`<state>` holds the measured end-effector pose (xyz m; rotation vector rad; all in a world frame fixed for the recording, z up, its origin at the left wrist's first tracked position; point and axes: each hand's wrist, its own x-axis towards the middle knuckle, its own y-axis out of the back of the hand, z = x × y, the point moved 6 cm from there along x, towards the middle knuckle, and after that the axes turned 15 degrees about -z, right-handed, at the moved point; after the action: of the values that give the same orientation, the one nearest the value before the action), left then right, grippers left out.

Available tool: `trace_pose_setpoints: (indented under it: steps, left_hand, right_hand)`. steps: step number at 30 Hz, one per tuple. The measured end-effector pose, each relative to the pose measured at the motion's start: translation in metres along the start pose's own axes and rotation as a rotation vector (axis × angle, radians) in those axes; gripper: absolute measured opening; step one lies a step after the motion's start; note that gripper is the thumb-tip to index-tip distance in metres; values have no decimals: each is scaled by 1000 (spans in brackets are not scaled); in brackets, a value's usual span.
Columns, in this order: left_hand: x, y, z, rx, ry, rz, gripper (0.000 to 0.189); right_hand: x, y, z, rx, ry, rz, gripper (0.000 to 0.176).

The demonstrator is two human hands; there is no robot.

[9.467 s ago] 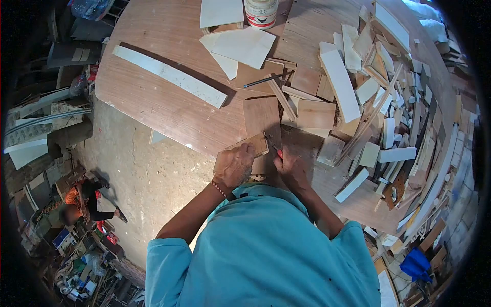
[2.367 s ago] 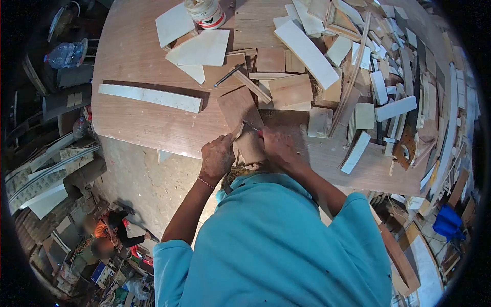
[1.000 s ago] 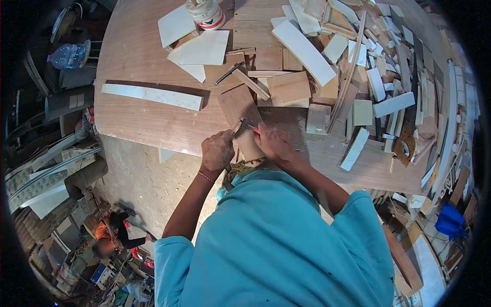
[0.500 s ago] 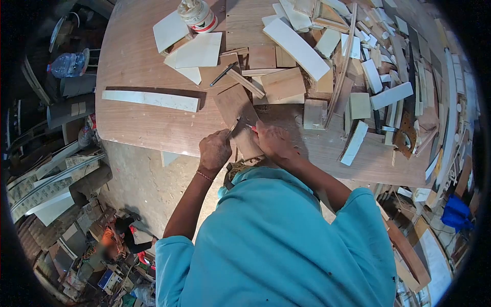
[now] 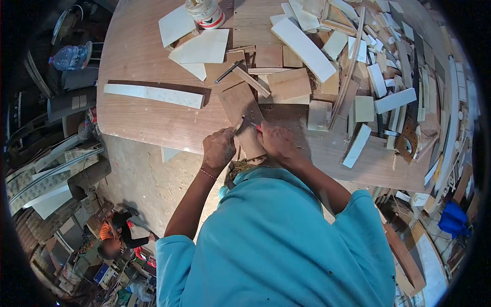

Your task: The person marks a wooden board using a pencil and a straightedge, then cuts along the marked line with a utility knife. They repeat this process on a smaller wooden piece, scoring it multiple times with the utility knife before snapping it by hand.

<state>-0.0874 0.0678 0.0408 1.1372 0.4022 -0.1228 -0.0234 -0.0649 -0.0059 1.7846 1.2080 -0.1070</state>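
My left hand (image 5: 220,147) is closed around a thin, pale strip with a dark tip (image 5: 239,123); its exact kind is too small to make out. In my right hand (image 5: 276,139) is a small red-handled tool (image 5: 258,127), its narrow metal end pointing toward the strip. Both hands meet over a brown wooden board (image 5: 237,100) at the table's near edge. A lighter brown wooden piece (image 5: 251,143) lies between my wrists, close to my body. Most of the tool's handle is hidden inside my right fingers.
A black pen (image 5: 229,71) and wood offcuts (image 5: 289,83) lie beyond my hands. A long white strip (image 5: 153,95) rests at left, a white tub (image 5: 205,14) at the back. Scrap wood (image 5: 376,79) covers the table's right side. Another person (image 5: 120,230) sits low at left.
The view has shifted slightly, so the table appears a little further right. My hands keep nearly the same pose over the board. The person at lower left has shifted posture.
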Motion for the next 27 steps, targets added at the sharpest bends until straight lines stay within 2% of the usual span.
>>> trace_pose_setpoints:
  steps: [4, 6, 10, 12, 16, 18, 20, 22, 25, 27]
  left_hand:
    - [0, -3, 1, 2, 7, -21, 17]
    - [-1, -3, 3, 59, 10, -32, 16]
    - [1, -2, 3, 30, 0, -30, 15]
    - [0, -2, 2, 34, -2, -26, 15]
    - [0, -4, 2, 30, -4, -24, 15]
    - [0, -4, 1, 26, -6, -11, 16]
    - [-2, -4, 1, 17, -3, -5, 16]
    - [1, -4, 2, 43, 34, -106, 19]
    - [-2, 0, 1, -14, 1, 32, 16]
    - [-6, 1, -6, -104, 32, 6, 15]
  right_hand:
    - [4, -5, 5, -7, 39, 50, 20]
    - [12, -9, 11, 4, -31, -17, 21]
    - [7, -7, 13, -40, 10, 21, 21]
    - [-6, 5, -4, -29, 32, -45, 20]
    - [-4, -4, 5, 5, 29, -41, 19]
    - [7, -11, 14, 42, -66, -65, 20]
    - [11, -13, 14, 17, -70, -67, 19]
    - [11, -14, 14, -13, -74, -61, 19]
    - [15, -14, 12, -61, -85, -42, 19]
    - [15, -16, 13, -89, -119, -68, 18]
